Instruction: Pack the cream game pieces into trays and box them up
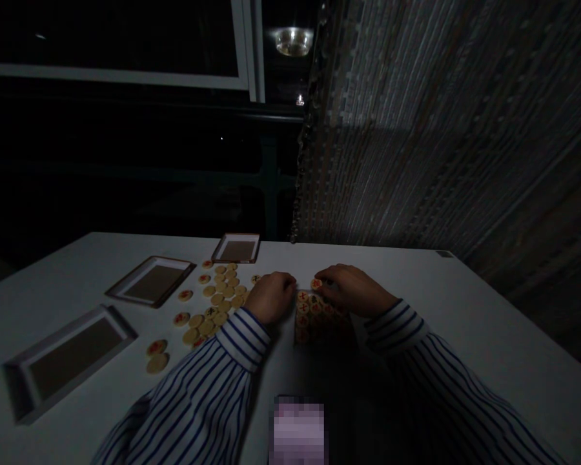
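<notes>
My right hand (pixel 361 290) is closed at the far edge of a small box (pixel 295 334). Its thumb and fingers pinch a Chinese chess piece (pixel 316 283) with a red character facing up. Inside the box, chess pieces with red and dark characters (pixel 303 308) lie in rows; its near part is in deep shadow. My left hand (pixel 271 298) is just left of the box, fingers curled inward; whatever they may hold is hidden. Beyond its knuckles a piece with a black character (pixel 256 279) shows partly.
Loose pieces (pixel 220 299), many face down, spread left of my left forearm. Three shallow trays or lids (pixel 72 361), (pixel 151 281), (pixel 235 248) stand along the left of the white table (pixel 465 336). A strand curtain (pixel 392 161) hangs behind. The room is dim.
</notes>
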`<act>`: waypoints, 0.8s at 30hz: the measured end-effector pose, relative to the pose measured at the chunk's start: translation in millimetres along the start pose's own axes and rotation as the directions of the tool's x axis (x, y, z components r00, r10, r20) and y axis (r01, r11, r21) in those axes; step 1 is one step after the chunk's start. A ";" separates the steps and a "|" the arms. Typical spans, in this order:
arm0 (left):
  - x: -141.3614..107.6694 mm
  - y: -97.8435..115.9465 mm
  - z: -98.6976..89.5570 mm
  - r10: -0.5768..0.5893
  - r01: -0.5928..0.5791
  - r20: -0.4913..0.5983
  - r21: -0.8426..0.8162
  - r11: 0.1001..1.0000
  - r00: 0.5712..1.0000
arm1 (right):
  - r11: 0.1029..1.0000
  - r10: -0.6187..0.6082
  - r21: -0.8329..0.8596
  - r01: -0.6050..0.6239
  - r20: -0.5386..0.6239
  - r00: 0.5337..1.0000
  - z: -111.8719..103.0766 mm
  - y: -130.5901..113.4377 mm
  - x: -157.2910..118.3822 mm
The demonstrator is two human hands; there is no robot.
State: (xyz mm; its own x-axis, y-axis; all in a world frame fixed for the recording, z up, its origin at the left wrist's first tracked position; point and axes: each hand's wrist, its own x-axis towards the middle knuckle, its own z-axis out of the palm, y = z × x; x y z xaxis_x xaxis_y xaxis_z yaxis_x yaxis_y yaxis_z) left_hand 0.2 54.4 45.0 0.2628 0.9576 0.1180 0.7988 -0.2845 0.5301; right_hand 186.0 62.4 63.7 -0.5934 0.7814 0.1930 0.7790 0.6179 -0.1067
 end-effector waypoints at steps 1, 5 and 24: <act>0.0 0.2 0.4 -0.005 0.005 0.004 0.008 1.000 1.000 | 1.000 0.003 -0.004 -0.003 0.012 1.000 0.7 0.8 0.0; -0.5 1.5 1.4 -0.008 0.007 0.020 0.040 0.999 1.000 | 0.999 0.035 -0.024 -0.033 0.077 0.996 2.9 3.1 -0.1; -1.0 1.6 2.3 -0.006 0.002 0.046 0.091 0.996 0.999 | 0.995 0.058 -0.086 -0.043 0.188 0.980 13.1 5.4 0.5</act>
State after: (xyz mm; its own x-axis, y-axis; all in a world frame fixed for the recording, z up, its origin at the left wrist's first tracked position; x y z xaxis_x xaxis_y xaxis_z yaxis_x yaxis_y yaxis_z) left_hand 2.5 52.9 43.8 0.2825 0.9562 0.0765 0.8453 -0.2859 0.4513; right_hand 187.3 67.3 50.4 -0.5743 0.8186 -0.0008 0.8183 0.5740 -0.0307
